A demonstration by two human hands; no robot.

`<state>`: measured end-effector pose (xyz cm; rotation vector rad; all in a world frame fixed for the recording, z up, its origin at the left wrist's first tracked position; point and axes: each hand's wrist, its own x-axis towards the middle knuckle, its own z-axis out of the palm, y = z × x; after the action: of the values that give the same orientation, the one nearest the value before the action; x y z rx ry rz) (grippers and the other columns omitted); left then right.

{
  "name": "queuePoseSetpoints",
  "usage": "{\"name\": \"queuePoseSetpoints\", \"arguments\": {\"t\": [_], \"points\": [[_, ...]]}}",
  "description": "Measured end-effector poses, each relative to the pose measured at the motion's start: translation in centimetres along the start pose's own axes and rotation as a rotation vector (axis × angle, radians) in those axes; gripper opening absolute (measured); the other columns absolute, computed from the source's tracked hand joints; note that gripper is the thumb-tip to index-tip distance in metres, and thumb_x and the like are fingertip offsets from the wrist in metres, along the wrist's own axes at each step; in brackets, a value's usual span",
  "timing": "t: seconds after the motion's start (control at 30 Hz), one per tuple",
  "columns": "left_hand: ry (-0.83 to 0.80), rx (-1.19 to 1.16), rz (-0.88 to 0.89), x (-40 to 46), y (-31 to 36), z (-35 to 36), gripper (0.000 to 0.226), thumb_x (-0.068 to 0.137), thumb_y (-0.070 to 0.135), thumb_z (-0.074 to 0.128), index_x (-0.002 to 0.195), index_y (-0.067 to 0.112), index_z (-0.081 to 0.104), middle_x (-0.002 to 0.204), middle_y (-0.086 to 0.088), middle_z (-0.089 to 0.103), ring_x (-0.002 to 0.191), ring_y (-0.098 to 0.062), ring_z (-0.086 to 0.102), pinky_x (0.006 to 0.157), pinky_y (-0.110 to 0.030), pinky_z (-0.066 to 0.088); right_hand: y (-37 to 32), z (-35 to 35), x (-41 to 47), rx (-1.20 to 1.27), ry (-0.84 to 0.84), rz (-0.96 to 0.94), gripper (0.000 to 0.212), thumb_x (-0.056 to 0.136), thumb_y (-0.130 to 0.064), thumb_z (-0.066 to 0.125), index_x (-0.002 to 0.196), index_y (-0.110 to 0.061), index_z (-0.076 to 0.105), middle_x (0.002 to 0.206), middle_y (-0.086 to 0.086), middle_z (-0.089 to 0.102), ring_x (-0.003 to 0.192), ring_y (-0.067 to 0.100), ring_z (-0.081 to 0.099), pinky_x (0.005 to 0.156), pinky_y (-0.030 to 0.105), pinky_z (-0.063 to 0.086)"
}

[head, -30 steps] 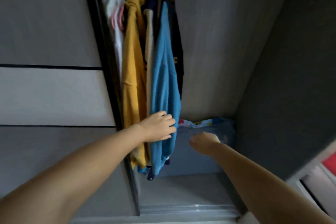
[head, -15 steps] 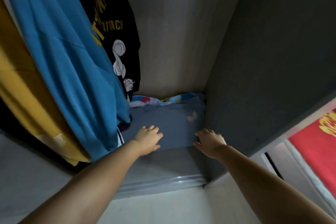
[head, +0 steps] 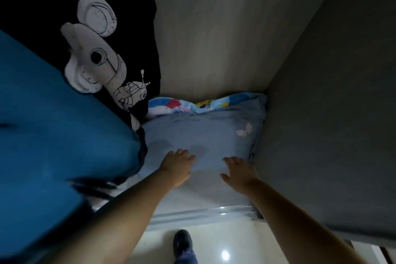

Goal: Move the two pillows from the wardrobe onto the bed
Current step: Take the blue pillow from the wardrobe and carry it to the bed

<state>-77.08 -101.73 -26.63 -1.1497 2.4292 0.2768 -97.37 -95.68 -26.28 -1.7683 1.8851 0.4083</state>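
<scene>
A grey-blue pillow with a small pale butterfly print lies on the wardrobe floor, pushed into the back right corner. Behind it a second pillow with a bright multicoloured cover shows only as a strip against the back panel. My left hand rests flat on the front left part of the grey-blue pillow, fingers apart. My right hand hovers at the pillow's front right edge, fingers spread, holding nothing.
A blue garment and a black T-shirt with a white cartoon print hang close on the left. The grey wardrobe side wall stands on the right. A metal sliding-door track runs along the front; my foot stands on glossy floor.
The view has moved closer and lower into the wardrobe. Both hands have come nearer together on the front of the grey-blue pillow; the left hand left the hanging clothes.
</scene>
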Motion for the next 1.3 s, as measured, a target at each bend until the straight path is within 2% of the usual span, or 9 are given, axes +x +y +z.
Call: {"name": "queuePoseSetpoints", "arguments": {"t": [0.33, 0.53, 0.67, 0.77, 0.87, 0.97, 1.1, 1.2, 1.3], "points": [[0.047, -0.013, -0.148, 13.6, -7.0, 4.9, 0.068, 0.092, 0.031, 0.051, 0.15, 0.019, 0.018, 0.157, -0.011, 0.019, 0.143, -0.025, 0.023, 0.113, -0.038, 0.026, 3.1, 0.4, 18.3, -0.077, 0.03, -0.049, 0.064, 0.095, -0.044, 0.046, 0.149, -0.02, 0.021, 0.155, 0.005, 0.028, 0.141, 0.024, 0.03, 0.114, 0.043, 0.026], [0.196, -0.029, -0.286, 20.6, -9.8, 8.9, 0.066, 0.088, 0.024, 0.055, 0.145, 0.014, 0.026, 0.152, -0.014, 0.028, 0.138, -0.028, 0.032, 0.112, -0.039, 0.027, 5.1, 1.0, 28.2, -0.173, 0.146, -0.107, 0.072, 0.093, -0.044, 0.05, 0.151, -0.018, 0.015, 0.157, 0.006, 0.022, 0.146, 0.023, 0.019, 0.117, 0.047, 0.015], [0.187, -0.05, -0.427, 23.6, -11.8, 11.6, 0.078, 0.083, 0.04, 0.061, 0.145, 0.009, 0.025, 0.142, -0.012, 0.044, 0.13, -0.027, 0.042, 0.113, -0.039, 0.025, 6.4, 2.6, 32.1, -0.22, 0.198, -0.132, 0.082, 0.087, -0.054, 0.054, 0.15, -0.016, 0.018, 0.155, 0.007, 0.028, 0.144, 0.023, 0.025, 0.119, 0.047, 0.012], [0.125, 0.001, -0.444, 24.4, -12.2, 13.0, 0.088, 0.073, 0.051, 0.07, 0.14, 0.008, 0.032, 0.134, -0.01, 0.051, 0.124, -0.026, 0.047, 0.115, -0.043, 0.022, 6.5, 4.2, 33.2, -0.251, 0.196, -0.154, 0.092, 0.076, -0.061, 0.063, 0.146, -0.015, 0.025, 0.149, 0.009, 0.037, 0.137, 0.027, 0.034, 0.116, 0.045, 0.018], [0.031, -0.008, -0.44, 24.4, -11.2, 13.3, 0.076, 0.071, 0.053, 0.071, 0.129, 0.013, 0.045, 0.129, -0.008, 0.054, 0.12, -0.027, 0.048, 0.107, -0.042, 0.032, 6.4, 5.4, 33.0, -0.318, 0.162, -0.175, 0.087, 0.071, -0.063, 0.066, 0.139, -0.017, 0.036, 0.14, 0.011, 0.045, 0.127, 0.031, 0.043, 0.106, 0.042, 0.032], [-0.087, -0.058, -0.423, 23.6, -10.1, 12.7, 0.058, 0.079, 0.048, 0.067, 0.127, 0.018, 0.052, 0.129, -0.006, 0.06, 0.12, -0.027, 0.054, 0.102, -0.039, 0.037, 6.3, 6.0, 31.6, -0.318, 0.135, -0.228, 0.071, 0.076, -0.06, 0.063, 0.133, -0.02, 0.046, 0.13, 0.008, 0.058, 0.119, 0.03, 0.053, 0.101, 0.039, 0.038], [-0.072, 0.049, -0.35, 21.2, -9.0, 11.9, 0.033, 0.091, 0.036, 0.051, 0.116, 0.018, 0.062, 0.117, -0.005, 0.069, 0.112, -0.024, 0.062, 0.098, -0.032, 0.039, 6.2, 5.9, 28.4, -0.237, 0.105, -0.287, 0.057, 0.085, -0.053, 0.058, 0.133, -0.024, 0.049, 0.123, 0.003, 0.066, 0.115, 0.025, 0.06, 0.098, 0.035, 0.043], [-0.069, 0.102, -0.308, 19.1, -8.5, 10.3, 0.029, 0.095, 0.029, 0.044, 0.115, 0.018, 0.062, 0.113, -0.005, 0.071, 0.109, -0.023, 0.063, 0.098, -0.032, 0.037, 5.9, 4.6, 25.6, -0.246, 0.093, -0.304, 0.049, 0.089, -0.05, 0.054, 0.128, -0.022, 0.051, 0.118, 0.004, 0.068, 0.11, 0.025, 0.063, 0.092, 0.035, 0.047], [0.041, 0.125, -0.306, 18.0, -9.0, 6.5, 0.031, 0.091, 0.038, 0.05, 0.113, 0.023, 0.066, 0.108, -0.003, 0.073, 0.105, -0.021, 0.066, 0.099, -0.03, 0.039, 5.9, 1.3, 23.2, -0.247, 0.149, -0.281, 0.049, 0.09, -0.051, 0.05, 0.129, -0.022, 0.05, 0.12, 0.006, 0.066, 0.109, 0.026, 0.063, 0.089, 0.034, 0.048]]}}
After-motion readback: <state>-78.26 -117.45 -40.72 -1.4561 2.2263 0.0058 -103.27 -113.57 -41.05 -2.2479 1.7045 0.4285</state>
